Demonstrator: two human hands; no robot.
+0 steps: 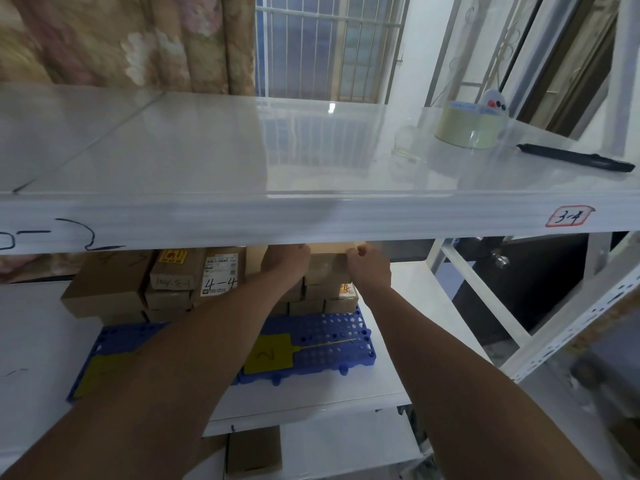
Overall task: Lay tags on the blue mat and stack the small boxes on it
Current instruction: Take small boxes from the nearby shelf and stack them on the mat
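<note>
Small box (327, 270) sits on top of stack on blue mat (332, 336), under upper shelf (311, 216).
Left hand (287, 261), right hand (369, 265) hold its sides, fingers (360, 251) curled round it.
Cardboard: likely light, stiff, not slippery. Hold side walls.
Yellow tags (268, 353) lie flat on mat.

Mat (329, 337): blue moulded plastic, perforated, slight sheen.
Tags (268, 348) on mat: yellow card, matt, smooth.
Boxes (166, 296) at back of mat: brown cardboard, matt; some carry printed paper labels.
Shelf (207, 150) above mat: white, smooth, highly glossy, mirrors the window bars.
Tape roll (467, 131), above and right of mat: pale, shiny.
Pen (575, 157), also above right: black, satin.
Upright (571, 327) right of mat: white painted metal, punched.
Curtain (121, 39) above left of mat: patterned cloth, matt.
</note>
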